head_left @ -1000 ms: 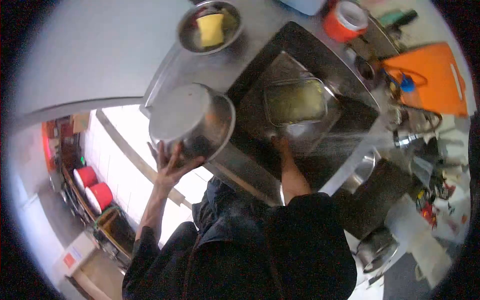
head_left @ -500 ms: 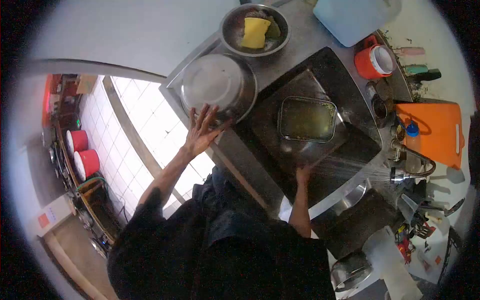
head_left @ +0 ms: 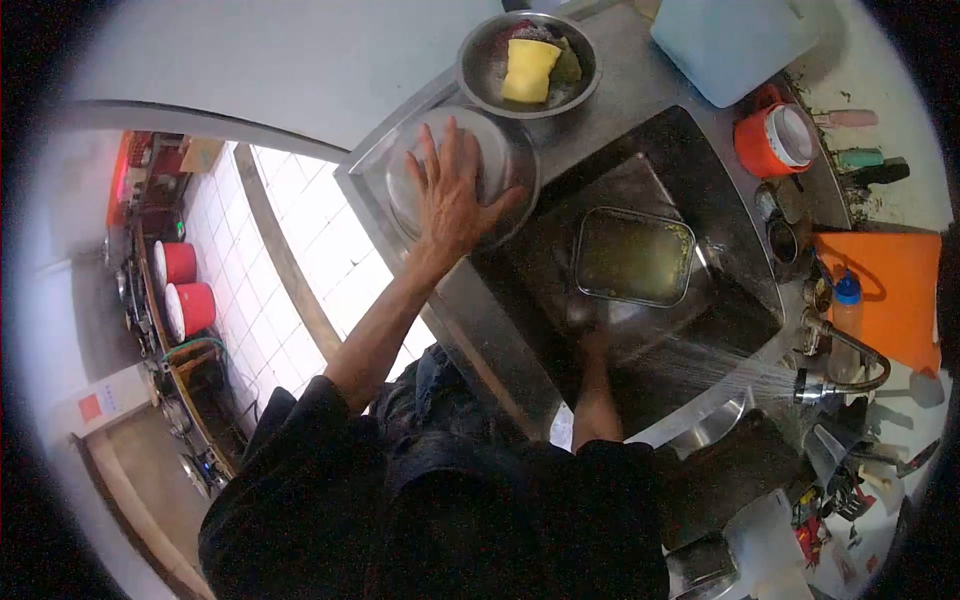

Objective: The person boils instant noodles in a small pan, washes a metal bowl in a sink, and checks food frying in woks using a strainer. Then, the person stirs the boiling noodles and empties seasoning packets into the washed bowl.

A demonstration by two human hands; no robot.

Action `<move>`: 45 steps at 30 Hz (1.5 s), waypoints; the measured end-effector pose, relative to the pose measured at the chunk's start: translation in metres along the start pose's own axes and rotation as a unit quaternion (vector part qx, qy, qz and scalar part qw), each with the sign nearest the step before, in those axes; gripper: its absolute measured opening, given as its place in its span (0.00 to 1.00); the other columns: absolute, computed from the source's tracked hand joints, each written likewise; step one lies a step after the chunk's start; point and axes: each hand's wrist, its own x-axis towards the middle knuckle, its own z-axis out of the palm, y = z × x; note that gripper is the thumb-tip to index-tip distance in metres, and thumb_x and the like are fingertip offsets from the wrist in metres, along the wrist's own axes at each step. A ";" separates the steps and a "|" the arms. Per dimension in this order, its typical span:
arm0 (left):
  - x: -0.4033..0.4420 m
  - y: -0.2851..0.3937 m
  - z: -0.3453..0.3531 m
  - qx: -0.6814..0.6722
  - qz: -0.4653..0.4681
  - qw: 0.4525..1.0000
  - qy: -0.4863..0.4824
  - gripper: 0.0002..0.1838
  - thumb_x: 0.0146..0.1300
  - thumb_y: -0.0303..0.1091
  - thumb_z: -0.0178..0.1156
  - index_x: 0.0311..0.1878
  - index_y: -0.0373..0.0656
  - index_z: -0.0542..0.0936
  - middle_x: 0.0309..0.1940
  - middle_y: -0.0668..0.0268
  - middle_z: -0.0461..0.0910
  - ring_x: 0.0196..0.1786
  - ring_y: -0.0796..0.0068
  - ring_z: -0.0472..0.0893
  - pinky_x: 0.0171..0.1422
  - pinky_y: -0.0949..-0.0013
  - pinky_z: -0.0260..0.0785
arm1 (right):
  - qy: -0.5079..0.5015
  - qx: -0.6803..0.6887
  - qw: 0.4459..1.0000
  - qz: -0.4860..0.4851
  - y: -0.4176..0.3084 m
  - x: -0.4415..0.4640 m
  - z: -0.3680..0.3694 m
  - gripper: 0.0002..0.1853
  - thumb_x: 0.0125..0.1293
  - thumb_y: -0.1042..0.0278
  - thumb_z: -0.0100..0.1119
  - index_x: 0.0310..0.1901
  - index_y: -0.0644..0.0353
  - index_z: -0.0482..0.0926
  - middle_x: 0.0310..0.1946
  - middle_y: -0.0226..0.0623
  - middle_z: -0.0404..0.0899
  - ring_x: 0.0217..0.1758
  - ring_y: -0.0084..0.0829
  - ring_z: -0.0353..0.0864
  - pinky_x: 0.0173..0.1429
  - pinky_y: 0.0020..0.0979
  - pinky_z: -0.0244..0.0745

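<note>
My left hand (head_left: 455, 195) lies with fingers spread on an upturned round metal bowl (head_left: 405, 165) on the counter left of the sink. My right hand (head_left: 592, 335) reaches down into the dark sink (head_left: 540, 225), close to a rectangular clear dish (head_left: 635, 257) of cloudy yellowish water. Its fingers are dark and blurred, so whether they grip anything is unclear. A running faucet (head_left: 815, 387) sprays water across the sink toward that hand.
Behind the upturned bowl is a metal bowl (head_left: 480, 75) with a yellow sponge (head_left: 530, 72). A red jug (head_left: 757, 145), an orange board (head_left: 885, 290) and a blue-capped bottle (head_left: 847, 292) line the far side. A pale blue container (head_left: 730, 45) stands at the back.
My left hand has moved up from the near rim of the upturned bowl onto its base. My right hand remains low in the sink, and the view has shifted slightly.
</note>
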 end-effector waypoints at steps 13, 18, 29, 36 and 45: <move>-0.104 0.094 0.046 -0.236 0.289 0.909 -0.184 0.29 0.57 0.36 0.62 0.63 0.55 0.67 0.70 0.56 0.55 0.75 0.49 0.40 0.75 0.38 0.35 | 0.067 -0.010 0.957 0.283 -0.173 -0.120 -0.234 0.27 0.65 0.50 0.52 0.60 0.59 0.71 0.48 0.51 0.78 0.49 0.48 0.78 0.54 0.44 0.72; -0.146 0.187 0.100 -0.451 0.232 0.806 -0.306 0.26 0.61 0.38 0.59 0.61 0.44 0.65 0.57 0.47 0.70 0.64 0.44 0.65 0.66 0.48 0.58 | 0.159 0.057 0.971 0.171 -0.202 -0.139 -0.308 0.23 0.68 0.51 0.49 0.49 0.66 0.77 0.48 0.54 0.78 0.45 0.51 0.79 0.53 0.43 0.71; -0.209 0.268 0.212 -0.514 0.227 0.826 -0.050 0.23 0.68 0.49 0.45 0.44 0.37 0.78 0.31 0.53 0.82 0.33 0.50 0.81 0.39 0.54 0.73 | 0.318 0.414 0.840 0.146 -0.232 -0.132 -0.327 0.31 0.70 0.50 0.46 0.63 0.71 0.63 0.54 0.49 0.74 0.57 0.42 0.72 0.64 0.37 0.63; -0.167 0.260 0.106 -0.661 -0.194 0.448 -0.570 0.18 0.68 0.48 0.47 0.40 0.42 0.76 0.22 0.70 0.76 0.19 0.77 0.73 0.20 0.73 0.67 | 0.310 0.576 0.740 0.158 -0.153 -0.107 -0.313 0.29 0.62 0.60 0.62 0.60 0.66 0.68 0.54 0.44 0.73 0.55 0.35 0.72 0.62 0.33 0.63; -0.147 0.260 0.117 -0.606 -0.188 0.668 -0.389 0.30 0.67 0.59 0.48 0.32 0.36 0.78 0.26 0.67 0.74 0.30 0.77 0.71 0.33 0.68 0.64 | 0.343 0.212 0.914 0.048 -0.132 -0.139 -0.397 0.25 0.63 0.64 0.59 0.60 0.62 0.69 0.53 0.42 0.75 0.48 0.31 0.75 0.52 0.33 0.71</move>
